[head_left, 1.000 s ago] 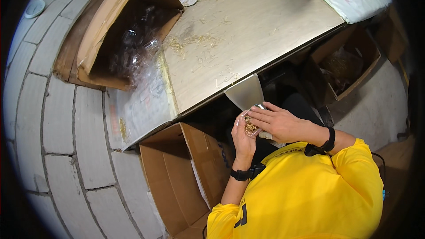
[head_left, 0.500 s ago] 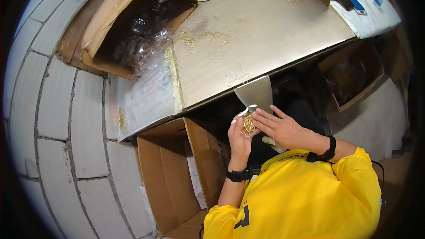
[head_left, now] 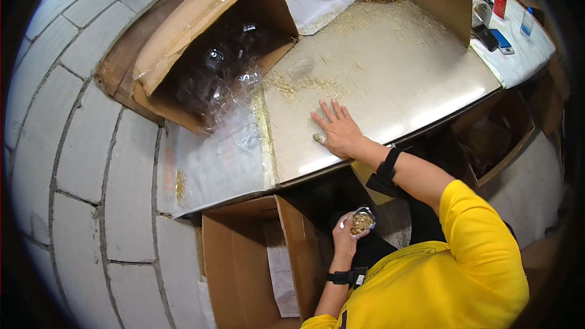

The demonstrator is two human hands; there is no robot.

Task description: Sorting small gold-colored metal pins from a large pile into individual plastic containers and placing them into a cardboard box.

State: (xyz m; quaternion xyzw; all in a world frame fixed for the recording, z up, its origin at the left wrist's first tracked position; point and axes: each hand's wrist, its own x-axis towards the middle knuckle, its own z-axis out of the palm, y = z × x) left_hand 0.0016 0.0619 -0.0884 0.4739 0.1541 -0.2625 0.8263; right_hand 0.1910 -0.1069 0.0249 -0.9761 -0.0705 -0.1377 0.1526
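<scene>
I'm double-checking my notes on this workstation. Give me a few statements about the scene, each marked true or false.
1. The left hand holds a small clear container of gold-coloured pieces. True.
2. The right hand is at the tabletop, fingers spread. True.
3. The right hand holds the small clear container. False: the left hand does.
4. The large cardboard box left of the tabletop holds clear plastic items. True.
5. The ground at left is carpeted. False: grey floor slabs cover it.
6. The person wears blue. False: the shirt is yellow.
</scene>
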